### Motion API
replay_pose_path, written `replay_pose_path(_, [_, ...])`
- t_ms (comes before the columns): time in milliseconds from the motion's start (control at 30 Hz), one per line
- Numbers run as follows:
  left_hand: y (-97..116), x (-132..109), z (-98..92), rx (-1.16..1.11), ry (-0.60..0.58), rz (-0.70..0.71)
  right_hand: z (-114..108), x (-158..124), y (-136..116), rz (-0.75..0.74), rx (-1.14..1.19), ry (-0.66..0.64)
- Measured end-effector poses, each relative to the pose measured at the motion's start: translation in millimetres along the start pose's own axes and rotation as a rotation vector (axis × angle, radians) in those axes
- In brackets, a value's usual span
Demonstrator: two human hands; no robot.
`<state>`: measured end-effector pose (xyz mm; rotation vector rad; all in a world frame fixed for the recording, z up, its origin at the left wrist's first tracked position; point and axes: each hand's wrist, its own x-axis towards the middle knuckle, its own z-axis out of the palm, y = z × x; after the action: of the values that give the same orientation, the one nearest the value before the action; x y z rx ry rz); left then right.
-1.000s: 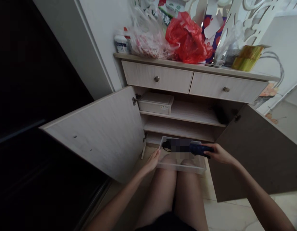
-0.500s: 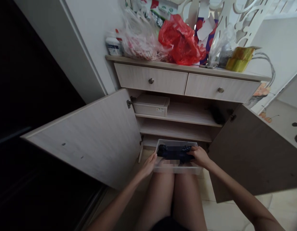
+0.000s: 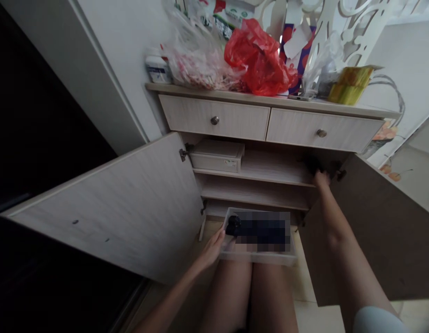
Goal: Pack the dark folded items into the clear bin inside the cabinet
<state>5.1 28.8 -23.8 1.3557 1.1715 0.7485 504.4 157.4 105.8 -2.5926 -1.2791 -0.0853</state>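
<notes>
A shallow translucent plastic box point(image 3: 256, 258) rests across my thighs. Inside it lie dark blue and black items point(image 3: 234, 225), largely blurred out by a pixelated patch. My left hand point(image 3: 214, 245) grips the box by its left side. My right hand point(image 3: 321, 178) reaches into the cabinet's upper shelf point(image 3: 276, 167) at its right end, with the fingers on a dark object point(image 3: 311, 163). Shadow hides what kind of thing it is, and my fingertips are partly hidden against it.
Both cabinet doors, left point(image 3: 106, 208) and right point(image 3: 370, 231), stand wide apart at my sides. A lidded white box point(image 3: 214, 159) sits on the upper shelf's left. Above two closed drawers, the top holds a red plastic bag point(image 3: 258, 60), a clear bag point(image 3: 200, 64) and a white bottle point(image 3: 158, 68).
My right hand has left the dark items in the plastic box and moved up and right into the cabinet, onto the dark object. My left hand still holds the box.
</notes>
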Motion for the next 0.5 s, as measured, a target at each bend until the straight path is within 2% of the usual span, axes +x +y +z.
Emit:
replay_pose_path(100, [2.3, 0.7, 0.0, -0.008, -0.012, -0.016, 13.1, 5.6, 3.5, 0.056, 0.046, -0.035])
replay_pose_path(233, [1.5, 3.1, 1.8, -0.02, 0.001, -0.005, 29.1, -12.8, -3.5, 0.074, 0.084, 0.056])
replay_pose_path(333, [-1.5, 3.8, 3.3, -0.04, 0.006, -0.025, 31.1, -24.4, -5.2, 0.108, 0.209, 0.124])
replay_pose_path(400, [-2.8, 3.5, 3.7, -0.046, 0.005, -0.025, 27.2, -28.6, -1.8, 0.169, 0.444, 0.174])
replay_pose_path(500, [-3.8, 3.1, 3.5, -0.029, 0.008, -0.016, 17.1, -36.6, 8.0, 0.194, 0.987, 0.17])
